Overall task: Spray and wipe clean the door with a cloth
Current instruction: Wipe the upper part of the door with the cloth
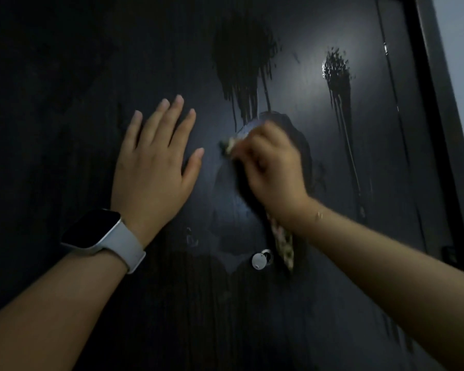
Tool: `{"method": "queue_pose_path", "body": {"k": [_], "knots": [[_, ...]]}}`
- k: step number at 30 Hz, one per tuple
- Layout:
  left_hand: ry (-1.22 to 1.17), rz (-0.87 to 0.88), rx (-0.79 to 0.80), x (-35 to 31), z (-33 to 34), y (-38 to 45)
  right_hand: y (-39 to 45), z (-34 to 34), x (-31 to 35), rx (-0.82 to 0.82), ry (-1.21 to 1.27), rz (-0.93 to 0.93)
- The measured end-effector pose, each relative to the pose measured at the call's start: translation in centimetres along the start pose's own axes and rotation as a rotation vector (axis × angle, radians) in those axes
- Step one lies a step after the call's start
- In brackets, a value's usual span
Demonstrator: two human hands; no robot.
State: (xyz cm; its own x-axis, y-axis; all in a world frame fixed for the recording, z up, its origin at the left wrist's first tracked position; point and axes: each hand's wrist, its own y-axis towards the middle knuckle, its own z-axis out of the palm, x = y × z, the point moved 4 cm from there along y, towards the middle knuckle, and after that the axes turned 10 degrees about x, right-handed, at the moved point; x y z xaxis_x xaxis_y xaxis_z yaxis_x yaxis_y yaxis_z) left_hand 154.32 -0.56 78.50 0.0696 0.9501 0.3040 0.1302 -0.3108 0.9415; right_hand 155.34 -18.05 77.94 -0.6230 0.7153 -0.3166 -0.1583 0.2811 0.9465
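1. The dark door point(65, 76) fills nearly the whole frame; wet spray runs point(241, 65) streak its upper middle, and a second patch of drips point(335, 70) shines at upper right.
2. Our left hand point(156, 156) lies flat against the door at centre left, fingers straight and spread, holding nothing.
3. Our right hand point(273, 167), blurred, curls round the cloth point(283, 245) at centre, pressing it to the door just below the runs; a patterned end hangs under the wrist.
4. A watch point(99, 231) with a pale strap sits on our left wrist.
5. A small round metal fitting point(260, 259) shows on the door beside the cloth's tail, lower centre.
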Motion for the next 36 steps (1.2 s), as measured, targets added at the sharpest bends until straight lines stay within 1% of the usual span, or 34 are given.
{"method": "queue_pose_path", "body": {"k": [2,3,4,5,7,11,13,14,15,19,21,22,25,27,28,30,32,34,35,36], "knots": [[0.002,-0.005,0.002,0.1,0.0,0.0,-3.1,0.4,2.2,0.197,0.018,-0.213],[0.004,-0.008,0.000,0.2,0.0,0.0,-4.1,0.2,2.2,0.275,0.001,-0.302],[0.004,-0.009,-0.001,0.2,0.0,0.0,-4.2,-0.2,1.4,0.313,-0.035,-0.360],[0.003,-0.009,-0.004,0.2,0.1,0.0,-3.7,-0.8,0.2,0.313,-0.076,-0.381],[-0.001,-0.008,-0.013,0.1,0.1,0.0,-1.1,-2.1,-2.3,0.216,-0.122,-0.309],[-0.001,-0.007,-0.019,0.0,0.2,0.0,5.8,-2.9,-6.0,-0.033,-0.120,-0.004],[-0.013,-0.008,-0.021,0.0,0.2,-0.1,7.0,-2.6,-6.1,-0.104,-0.105,0.072],[-0.020,-0.008,-0.022,0.1,0.2,-0.1,6.5,-2.4,-5.6,-0.112,-0.106,0.071],[-0.026,-0.010,-0.023,0.1,0.2,0.0,5.2,-2.1,-4.8,-0.094,-0.106,0.040],[-0.027,-0.015,-0.028,0.2,0.2,-0.1,-1.4,-1.5,-1.8,0.131,-0.086,-0.212],[-0.023,-0.011,-0.029,0.1,0.2,-0.1,0.1,-1.8,-2.8,0.197,-0.092,-0.240],[-0.021,-0.009,-0.028,0.1,0.2,-0.1,2.1,-2.0,-3.6,0.175,-0.091,-0.200],[-0.018,-0.011,-0.028,0.2,0.2,-0.1,8.9,-2.8,-6.1,-0.002,-0.113,0.021],[-0.020,-0.006,-0.028,0.1,0.2,-0.1,10.1,-2.7,-6.8,-0.059,-0.121,0.111],[-0.023,-0.006,-0.028,0.0,0.2,-0.1,9.4,-2.6,-6.4,-0.050,-0.128,0.120],[-0.023,-0.008,-0.030,0.1,0.2,-0.1,5.7,-2.0,-4.6,0.008,-0.102,0.052],[-0.024,-0.011,-0.033,0.2,0.1,-0.1,1.0,-1.2,-2.2,0.101,-0.026,-0.107],[-0.024,-0.012,-0.030,0.2,0.1,-0.1,-0.7,-1.1,-1.5,0.160,0.032,-0.214],[-0.024,-0.011,-0.029,0.1,0.1,0.0,0.2,-1.3,-2.1,0.176,0.033,-0.213],[-0.026,-0.010,-0.030,0.1,0.1,0.0,1.7,-1.4,-3.2,0.159,0.005,-0.174]]}}
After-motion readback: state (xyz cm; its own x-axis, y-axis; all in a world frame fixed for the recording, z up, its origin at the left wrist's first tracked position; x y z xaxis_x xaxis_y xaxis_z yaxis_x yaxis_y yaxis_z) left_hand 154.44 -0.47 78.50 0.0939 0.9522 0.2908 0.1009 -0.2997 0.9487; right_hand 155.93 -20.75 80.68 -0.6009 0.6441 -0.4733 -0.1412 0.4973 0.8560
